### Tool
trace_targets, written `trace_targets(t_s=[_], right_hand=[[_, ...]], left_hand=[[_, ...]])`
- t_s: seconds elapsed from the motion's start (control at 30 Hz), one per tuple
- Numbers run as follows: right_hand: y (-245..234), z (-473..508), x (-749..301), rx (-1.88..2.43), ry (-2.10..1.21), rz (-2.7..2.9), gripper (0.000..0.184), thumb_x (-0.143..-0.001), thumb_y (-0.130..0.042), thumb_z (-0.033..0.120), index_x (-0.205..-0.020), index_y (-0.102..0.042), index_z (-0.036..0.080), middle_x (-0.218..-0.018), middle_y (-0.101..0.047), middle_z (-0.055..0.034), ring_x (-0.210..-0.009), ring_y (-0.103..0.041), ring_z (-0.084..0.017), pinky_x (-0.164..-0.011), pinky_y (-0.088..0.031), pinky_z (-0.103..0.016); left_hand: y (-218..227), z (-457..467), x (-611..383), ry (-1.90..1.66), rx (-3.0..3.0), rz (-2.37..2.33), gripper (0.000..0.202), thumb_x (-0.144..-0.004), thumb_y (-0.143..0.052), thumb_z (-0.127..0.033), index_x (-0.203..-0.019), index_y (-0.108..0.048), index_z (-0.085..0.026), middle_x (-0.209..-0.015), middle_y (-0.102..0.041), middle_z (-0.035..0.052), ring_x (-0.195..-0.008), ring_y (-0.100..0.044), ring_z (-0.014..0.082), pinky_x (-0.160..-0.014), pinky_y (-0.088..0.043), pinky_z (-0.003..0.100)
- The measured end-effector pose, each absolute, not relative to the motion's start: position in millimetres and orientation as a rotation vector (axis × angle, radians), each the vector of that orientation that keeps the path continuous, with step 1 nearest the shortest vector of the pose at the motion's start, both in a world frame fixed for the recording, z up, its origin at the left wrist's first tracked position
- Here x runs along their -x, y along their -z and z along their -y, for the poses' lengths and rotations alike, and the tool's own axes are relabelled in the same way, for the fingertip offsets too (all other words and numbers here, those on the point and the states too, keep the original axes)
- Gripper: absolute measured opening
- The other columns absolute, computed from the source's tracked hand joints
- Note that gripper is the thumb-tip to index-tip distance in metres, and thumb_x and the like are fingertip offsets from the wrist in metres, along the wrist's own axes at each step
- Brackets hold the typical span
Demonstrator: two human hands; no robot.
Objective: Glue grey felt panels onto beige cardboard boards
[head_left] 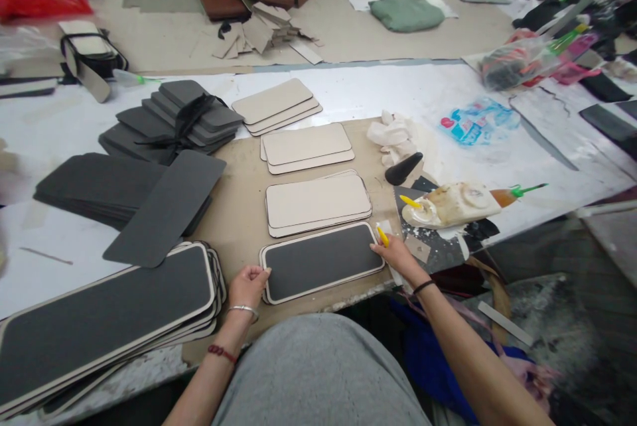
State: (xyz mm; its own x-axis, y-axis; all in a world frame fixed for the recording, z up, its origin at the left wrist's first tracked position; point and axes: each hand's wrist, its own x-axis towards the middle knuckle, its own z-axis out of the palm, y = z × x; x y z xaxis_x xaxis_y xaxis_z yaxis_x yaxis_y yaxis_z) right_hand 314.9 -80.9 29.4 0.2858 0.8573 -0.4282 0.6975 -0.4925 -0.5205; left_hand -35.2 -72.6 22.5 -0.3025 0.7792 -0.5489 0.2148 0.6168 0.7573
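Head view, lower centre: left hand [249, 288] pinched a dark panel's [323, 263] left edge, right hand [397, 256], gripping a yellow tool [383, 236], touched its right, brown sheet [239, 230] exposed leftward.

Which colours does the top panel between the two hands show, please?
The panel is dark grey, edged in pale beige, seen best in the head view.

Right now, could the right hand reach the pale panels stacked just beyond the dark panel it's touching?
Probably yes: the right hand is close to the pale panels, and nothing seems in the way. It holds a yellow tool beside the dark panel, though, so may need freeing first.
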Motion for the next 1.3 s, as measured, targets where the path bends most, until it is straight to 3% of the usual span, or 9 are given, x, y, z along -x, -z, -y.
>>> trace_targets(t_s=[0.3,0.83,1.3], right_hand=[[-34.9,71.7,-314.7,2.471,-0.889,1.636,0.017,-0.073,-0.059,0.032,-0.069,-0.054,0.016,-0.057,-0.049,0.0015,-0.054,-0.043,-0.011,-0.051,-0.026,-0.023],[-30.5,70.8,-316.6,2.455,-0.892,1.629,0.017,-0.073,-0.057,0.033,-0.067,-0.053,0.017,-0.056,-0.051,0.0016,-0.054,-0.045,-0.012,-0.052,-0.027,-0.023],[-28.8,68.4,-318.1,2.453,-0.884,1.663,0.022,-0.068,-0.058,0.034,-0.058,-0.044,0.02,-0.05,-0.048,0.0022,-0.048,-0.041,-0.012,-0.048,-0.026,-0.024]], left_hand=[[-21.4,72.0,37.1,-0.689,-0.832,-1.83,0.04,-0.041,-0.065,-0.054,-0.051,-0.05,-0.019,-0.04,-0.049,-0.0033,-0.041,-0.045,0.012,-0.042,-0.034,0.025],[-19.7,72.4,37.2,-0.676,-0.822,-1.838,0.039,-0.042,-0.064,-0.054,-0.052,-0.05,-0.019,-0.04,-0.048,-0.0036,-0.041,-0.044,0.012,-0.042,-0.032,0.024],[-10.8,74.5,37.4,-0.716,-0.796,-1.833,0.028,-0.049,-0.066,-0.04,-0.053,-0.049,-0.018,-0.044,-0.048,-0.0049,-0.042,-0.043,0.0096,-0.045,-0.033,0.023]])
